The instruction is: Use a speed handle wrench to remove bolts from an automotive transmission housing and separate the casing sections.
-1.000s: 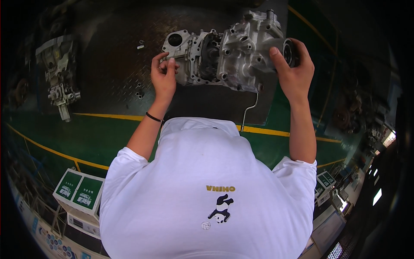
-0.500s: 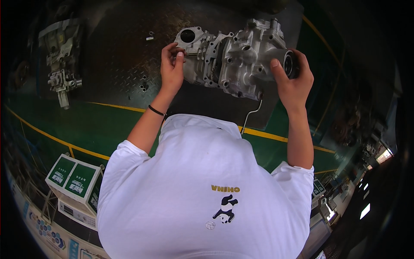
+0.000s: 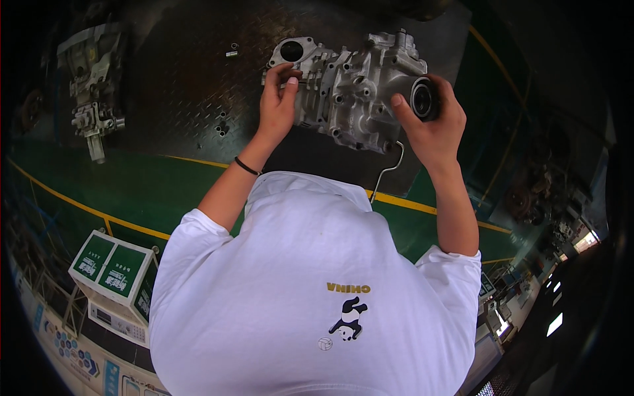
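A grey cast-metal gearbox housing (image 3: 370,92) lies across the dark bench top in front of me. Its left section (image 3: 310,92) carries a flange with a round dark hole, and the two sections sit close together at their flanged seam. My left hand (image 3: 277,105) grips the left section by its near side, thumb up and fingers curled over the edge. Around the tubular right end, with its dark round opening (image 3: 422,98), my right hand (image 3: 436,129) is wrapped, thumb on the near side. The fingertips of the right hand are partly hidden behind the tube.
A bent metal rod (image 3: 388,170) stands near the bench's front edge. Several small sockets or nuts (image 3: 221,125) lie left of the housing, with two more metal cylinders (image 3: 231,53) farther back. Another gearbox (image 3: 92,99) is at the far left. A white-and-green cabinet (image 3: 115,270) stands lower left.
The right section has shifted left with my right hand, and the gap at the seam has narrowed. My left hand has moved slightly right along the left section.
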`<action>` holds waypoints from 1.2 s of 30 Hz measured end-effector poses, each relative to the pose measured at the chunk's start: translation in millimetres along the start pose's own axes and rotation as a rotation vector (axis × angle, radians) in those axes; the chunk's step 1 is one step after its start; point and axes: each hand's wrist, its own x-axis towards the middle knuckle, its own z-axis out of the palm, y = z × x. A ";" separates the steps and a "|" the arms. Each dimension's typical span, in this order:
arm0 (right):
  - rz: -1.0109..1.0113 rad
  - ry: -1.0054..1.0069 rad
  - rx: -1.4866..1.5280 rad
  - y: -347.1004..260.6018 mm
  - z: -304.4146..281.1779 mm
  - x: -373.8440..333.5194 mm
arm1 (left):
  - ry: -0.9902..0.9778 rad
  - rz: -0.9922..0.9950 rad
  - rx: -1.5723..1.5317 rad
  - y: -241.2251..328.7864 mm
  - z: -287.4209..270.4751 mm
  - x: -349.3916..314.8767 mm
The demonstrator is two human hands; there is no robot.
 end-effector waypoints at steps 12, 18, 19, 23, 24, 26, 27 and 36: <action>0.012 -0.043 -0.037 2.1 15.2 -2.5 | -0.105 0.073 0.058 13.7 20.3 -4.9; 0.047 -0.072 -0.062 3.1 22.1 -0.9 | -0.160 0.066 0.050 16.2 29.7 -7.5; 0.044 -0.072 -0.061 2.9 23.4 -0.1 | -0.183 0.062 0.055 14.6 30.8 -7.5; 0.038 -0.089 -0.067 1.9 23.4 4.0 | -0.256 0.039 0.101 10.2 40.8 -10.2; 0.036 -0.092 -0.074 1.8 22.9 4.5 | -0.264 0.037 0.127 9.5 43.2 -11.4; 0.032 -0.099 -0.089 2.9 22.7 4.5 | -0.258 0.034 0.150 8.1 47.3 -14.2; 0.064 -0.116 -0.094 4.2 22.7 3.9 | -0.272 0.032 0.174 7.3 48.4 -15.0; -0.181 0.001 0.091 32.9 45.8 -9.1 | -0.201 0.090 -0.007 -4.9 44.7 -26.5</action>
